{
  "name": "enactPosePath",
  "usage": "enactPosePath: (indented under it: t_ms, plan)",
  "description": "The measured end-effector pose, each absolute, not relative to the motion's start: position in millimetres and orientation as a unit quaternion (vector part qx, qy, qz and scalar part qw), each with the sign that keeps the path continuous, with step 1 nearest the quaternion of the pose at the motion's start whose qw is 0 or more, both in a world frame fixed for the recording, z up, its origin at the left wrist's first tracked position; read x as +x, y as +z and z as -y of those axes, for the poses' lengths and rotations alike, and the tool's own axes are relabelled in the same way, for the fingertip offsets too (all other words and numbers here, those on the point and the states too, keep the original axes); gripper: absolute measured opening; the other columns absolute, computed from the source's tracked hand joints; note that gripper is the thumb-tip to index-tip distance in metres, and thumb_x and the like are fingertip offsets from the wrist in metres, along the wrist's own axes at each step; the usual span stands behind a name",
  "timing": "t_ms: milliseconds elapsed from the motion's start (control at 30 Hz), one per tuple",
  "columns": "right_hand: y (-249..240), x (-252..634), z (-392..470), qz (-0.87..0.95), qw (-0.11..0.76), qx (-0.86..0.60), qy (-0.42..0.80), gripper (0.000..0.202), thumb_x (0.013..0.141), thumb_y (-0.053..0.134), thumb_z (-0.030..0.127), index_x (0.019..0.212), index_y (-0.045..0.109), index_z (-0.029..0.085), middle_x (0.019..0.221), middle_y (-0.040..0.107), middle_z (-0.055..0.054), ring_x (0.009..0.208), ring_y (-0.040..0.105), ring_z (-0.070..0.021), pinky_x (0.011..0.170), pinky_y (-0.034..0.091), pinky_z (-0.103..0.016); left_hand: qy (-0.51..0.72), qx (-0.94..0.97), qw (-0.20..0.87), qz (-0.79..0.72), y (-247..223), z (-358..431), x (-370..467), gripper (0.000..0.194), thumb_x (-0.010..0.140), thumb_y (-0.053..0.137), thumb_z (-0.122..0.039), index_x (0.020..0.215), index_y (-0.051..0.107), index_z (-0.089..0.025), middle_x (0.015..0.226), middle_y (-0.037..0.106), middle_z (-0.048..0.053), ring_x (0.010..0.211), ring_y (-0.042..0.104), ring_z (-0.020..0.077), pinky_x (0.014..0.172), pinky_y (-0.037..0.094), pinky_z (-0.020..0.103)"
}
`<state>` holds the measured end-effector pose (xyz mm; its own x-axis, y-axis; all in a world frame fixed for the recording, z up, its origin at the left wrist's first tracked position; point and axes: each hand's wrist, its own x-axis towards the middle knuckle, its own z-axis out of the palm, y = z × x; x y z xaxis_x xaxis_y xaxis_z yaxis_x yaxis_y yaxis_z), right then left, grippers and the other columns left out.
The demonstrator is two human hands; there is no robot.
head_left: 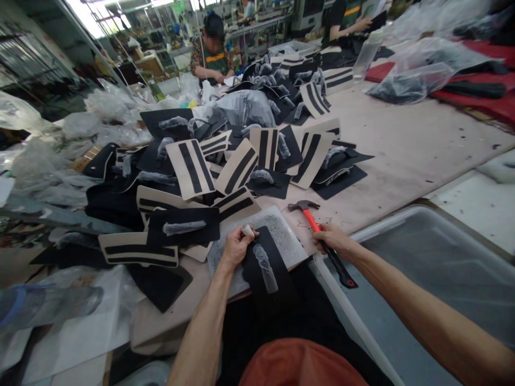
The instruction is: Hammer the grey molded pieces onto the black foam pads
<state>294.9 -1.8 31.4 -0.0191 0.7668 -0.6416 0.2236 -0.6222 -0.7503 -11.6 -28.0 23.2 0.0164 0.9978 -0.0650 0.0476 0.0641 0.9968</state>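
My right hand is wrapped round the red and black handle of a claw hammer, whose metal head points away from me, just right of the work board. With my left hand I pinch the upper left edge of a black panel. A white wrap or small white piece shows at those fingertips; I cannot tell which. The panel has a plastic-wrapped handle along its middle. It lies partly on a speckled white board and reaches over the near edge towards my lap.
Black and beige striped panels are heaped beyond the board. A translucent plastic bin stands under my right forearm. Plastic bags crowd the left, and a clear bottle stands farther back. A co-worker sits across the table.
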Motion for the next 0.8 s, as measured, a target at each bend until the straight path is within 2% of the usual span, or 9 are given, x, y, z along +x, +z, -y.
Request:
enactPosePath:
  t_ms: [200, 367, 433, 533, 633, 733, 800]
  plan:
    - [36.7, 295.1, -1.3, 0.344, 0.218, -0.651, 0.64, 0.011, 0.084, 0.055, 0.021, 0.081, 0.045, 0.019, 0.056, 0.051, 0.005, 0.04, 0.045, -0.0081, 0.039, 0.036, -0.021, 0.455, 0.529, 0.479, -0.533, 19.5, 29.0, -10.4, 0.021, 0.082, 0.069, -0.031, 0.097, 0.064, -0.017, 0.092, 0.077, 0.009, 0.092, 0.072, 0.0239, 0.085, 0.054, 0.037]
    - [73.8, 276.8, 2.2, 0.34, 0.229, -0.628, 0.662, 0.017, 0.091, 0.044, 0.033, 0.08, 0.042, 0.021, 0.054, 0.035, 0.01, 0.037, 0.029, -0.0055, 0.038, 0.025, -0.02, 0.459, 0.545, 0.445, -0.543, 21.5, 33.8, -4.7, 0.017, 0.08, 0.067, -0.025, 0.095, 0.066, -0.018, 0.089, 0.076, 0.006, 0.087, 0.072, 0.0221, 0.081, 0.055, 0.034]
    - [101.4, 265.9, 9.7, 0.439, 0.271, -0.611, 0.6, 0.023, 0.091, 0.047, 0.041, 0.079, 0.042, 0.022, 0.056, 0.037, 0.008, 0.041, 0.032, -0.0066, 0.041, 0.025, -0.021, 0.452, 0.559, 0.431, -0.546, 21.9, 36.5, -2.4, 0.016, 0.081, 0.066, -0.024, 0.096, 0.067, -0.019, 0.09, 0.076, 0.005, 0.088, 0.071, 0.0218, 0.083, 0.054, 0.034]
    - [136.3, 250.9, 26.6, 0.66, 0.314, -0.576, 0.366, 0.028, 0.092, 0.046, 0.046, 0.077, 0.046, 0.022, 0.059, 0.046, 0.003, 0.05, 0.04, -0.0103, 0.049, 0.028, -0.025, 0.442, 0.59, 0.398, -0.546, 20.2, 40.3, -0.7, 0.014, 0.084, 0.063, -0.024, 0.097, 0.068, -0.021, 0.093, 0.075, 0.004, 0.091, 0.071, 0.0216, 0.086, 0.054, 0.035]
    - [142.8, 240.4, 42.1, 0.785, 0.237, -0.534, 0.206, 0.025, 0.095, 0.041, 0.039, 0.08, 0.05, 0.021, 0.059, 0.05, 0.0, 0.051, 0.039, -0.012, 0.053, 0.024, -0.028, 0.443, 0.613, 0.366, -0.542, 17.5, 42.5, -1.3, 0.013, 0.086, 0.062, -0.025, 0.097, 0.069, -0.022, 0.092, 0.075, 0.004, 0.089, 0.07, 0.0214, 0.084, 0.054, 0.034]
    - [141.7, 236.9, 44.6, 0.85, 0.109, -0.482, 0.182, 0.021, 0.096, 0.041, 0.032, 0.082, 0.052, 0.02, 0.058, 0.052, -0.001, 0.047, 0.034, -0.0113, 0.052, 0.016, -0.031, 0.437, 0.624, 0.35, -0.544, 16.4, 42.7, -2.1, 0.012, 0.084, 0.064, -0.025, 0.093, 0.071, -0.024, 0.087, 0.075, 0.004, 0.083, 0.07, 0.0215, 0.08, 0.053, 0.034]
    - [155.4, 236.9, 39.8, 0.857, 0.111, -0.473, 0.174, 0.021, 0.096, 0.043, 0.034, 0.081, 0.051, 0.021, 0.057, 0.051, 0.0, 0.046, 0.034, -0.0111, 0.051, 0.016, -0.031, 0.439, 0.625, 0.35, -0.543, 16.6, 42.7, -2.0, 0.013, 0.084, 0.063, -0.025, 0.094, 0.071, -0.023, 0.089, 0.075, 0.004, 0.085, 0.069, 0.0219, 0.081, 0.053, 0.034]
